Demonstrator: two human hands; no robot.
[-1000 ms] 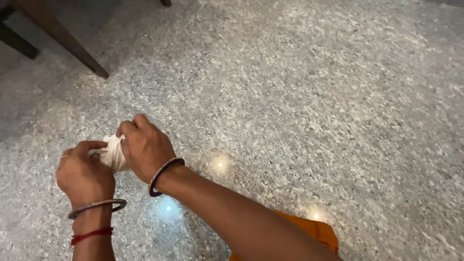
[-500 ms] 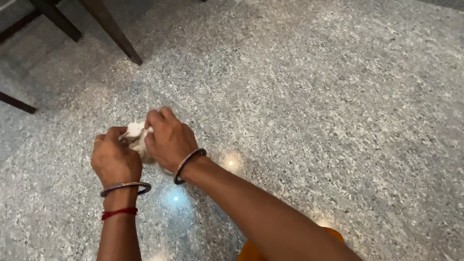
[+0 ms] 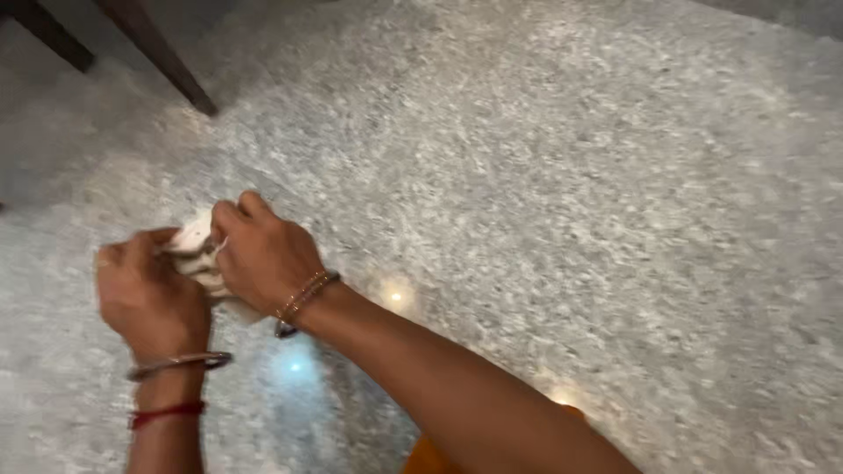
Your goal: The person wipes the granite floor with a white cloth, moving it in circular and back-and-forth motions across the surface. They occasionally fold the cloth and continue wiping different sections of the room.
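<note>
Speckled grey stone floor (image 3: 571,175), polished, with dark furniture legs (image 3: 162,61) at the upper left. Left hand (image 3: 149,294) and right hand (image 3: 259,254), both clenched on a bunched white cloth (image 3: 200,254) held between them above the floor. Cloth appears tightly wadded already; not spread or laid down.

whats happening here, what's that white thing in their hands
A person is bent over a speckled grey stone floor with both hands closed on a small crumpled white cloth. The left hand grips it from the near side and the right hand covers it from above, so only a little of the cloth shows between them. Both wrists carry bangles, and the left also has a red thread. Dark wooden furniture legs stand at the top left. The picture is blurred by motion.
</note>
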